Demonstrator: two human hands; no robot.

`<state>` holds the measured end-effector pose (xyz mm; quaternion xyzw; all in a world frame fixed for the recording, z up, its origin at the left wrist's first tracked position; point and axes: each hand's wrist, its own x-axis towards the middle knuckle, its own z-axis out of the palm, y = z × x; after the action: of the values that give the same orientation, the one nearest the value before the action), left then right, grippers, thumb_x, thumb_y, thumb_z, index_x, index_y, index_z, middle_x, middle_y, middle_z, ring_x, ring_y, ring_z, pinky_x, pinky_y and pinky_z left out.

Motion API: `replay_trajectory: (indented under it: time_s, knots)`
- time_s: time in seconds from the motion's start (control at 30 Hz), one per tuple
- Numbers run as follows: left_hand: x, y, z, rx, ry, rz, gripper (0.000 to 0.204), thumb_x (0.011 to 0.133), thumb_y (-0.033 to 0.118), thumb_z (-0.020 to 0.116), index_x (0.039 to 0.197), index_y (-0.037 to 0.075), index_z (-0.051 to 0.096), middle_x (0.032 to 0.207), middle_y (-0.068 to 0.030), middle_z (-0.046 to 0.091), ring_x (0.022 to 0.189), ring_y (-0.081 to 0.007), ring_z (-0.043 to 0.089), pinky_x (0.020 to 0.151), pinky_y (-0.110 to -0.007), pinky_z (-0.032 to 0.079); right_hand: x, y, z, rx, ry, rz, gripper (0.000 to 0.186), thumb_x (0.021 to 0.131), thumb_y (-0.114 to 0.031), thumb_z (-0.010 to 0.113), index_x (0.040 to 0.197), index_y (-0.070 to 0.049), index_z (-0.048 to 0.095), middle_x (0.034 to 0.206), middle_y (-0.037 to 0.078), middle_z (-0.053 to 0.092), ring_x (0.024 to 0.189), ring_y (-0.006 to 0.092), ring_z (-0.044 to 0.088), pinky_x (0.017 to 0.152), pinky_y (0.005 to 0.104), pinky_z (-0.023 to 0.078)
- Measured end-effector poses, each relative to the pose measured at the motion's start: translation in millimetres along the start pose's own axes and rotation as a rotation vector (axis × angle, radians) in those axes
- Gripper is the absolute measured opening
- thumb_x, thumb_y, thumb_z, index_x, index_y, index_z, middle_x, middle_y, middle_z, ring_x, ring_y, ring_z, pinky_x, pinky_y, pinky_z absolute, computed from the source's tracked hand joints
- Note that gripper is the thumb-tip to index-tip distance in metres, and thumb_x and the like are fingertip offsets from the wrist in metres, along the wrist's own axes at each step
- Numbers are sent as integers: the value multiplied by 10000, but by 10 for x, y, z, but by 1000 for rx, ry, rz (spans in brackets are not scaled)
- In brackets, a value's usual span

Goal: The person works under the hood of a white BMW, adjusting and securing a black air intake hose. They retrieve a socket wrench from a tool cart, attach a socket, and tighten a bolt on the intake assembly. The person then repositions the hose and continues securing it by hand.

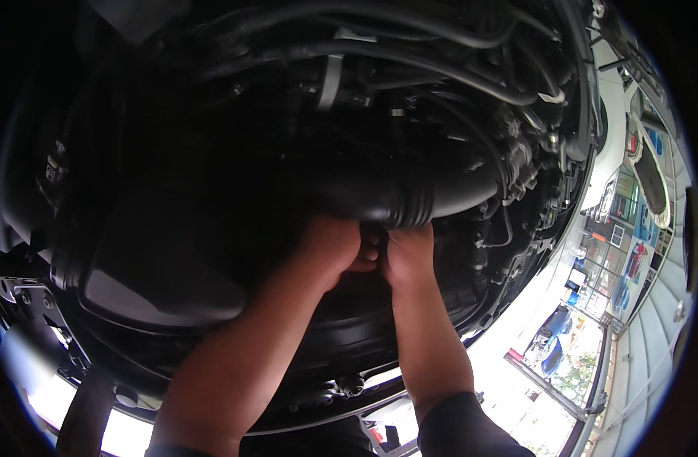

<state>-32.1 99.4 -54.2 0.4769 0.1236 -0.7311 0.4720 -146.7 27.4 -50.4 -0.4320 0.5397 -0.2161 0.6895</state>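
Both arms reach into a dark engine bay, up to a thick black ribbed air intake hose. My left hand is under the hose, its visible fingers curled inward; whatever they hold is hidden in shadow. Close beside it, my right hand reaches up against the underside of the ribbed section. The hose covers the right fingers, so their grip does not show. A smooth dark plastic cover lies to the left of my left forearm.
Black pipes and a pale metal bracket cross the far side. Wiring and metal fittings crowd the right. The vehicle's front edge curves below my forearms. A window and a light wall stand beyond, at right.
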Motion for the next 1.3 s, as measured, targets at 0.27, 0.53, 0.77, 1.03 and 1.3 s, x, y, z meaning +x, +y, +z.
replay_trajectory:
  time_s: [0.27,0.53,0.77,1.03,1.3]
  knots:
    - [271,-286,-81,2,-104,347,246,1026,269,562,1123,52,623,967,-78,686,856,-174,685,681,-341,589,20,231,-171,-105,-3,-27,435,914,-49,703,1320,-29,552,1233,84,629,1105,193,633,919,321,536]
    - [259,-315,-15,363,116,413,191,951,53,514,1042,10,676,1040,-169,710,936,-297,701,846,-408,557,-5,106,-179,-151,28,-12,394,978,-139,652,1339,-21,547,1266,112,641,1139,244,640,971,372,536]
    - [454,-588,19,239,151,588,196,957,92,553,1103,12,655,1083,-162,690,1037,-298,662,939,-411,517,67,198,-221,-97,-78,-54,378,944,-115,670,1294,-29,557,1073,81,674,882,195,675,717,313,572]
    - [233,-203,-1,40,27,163,199,969,79,525,1097,10,661,1114,-182,692,1103,-304,664,959,-423,524,62,54,-241,-5,-71,28,338,955,-116,660,1272,-39,570,1086,86,664,899,190,663,708,302,559]
    - [370,-526,-12,223,184,566,240,1005,104,476,1141,-4,640,1012,-133,724,854,-239,730,816,-385,568,65,287,-217,-265,-22,-203,324,923,-5,648,1241,-26,588,1135,66,654,1022,170,636,887,306,524]
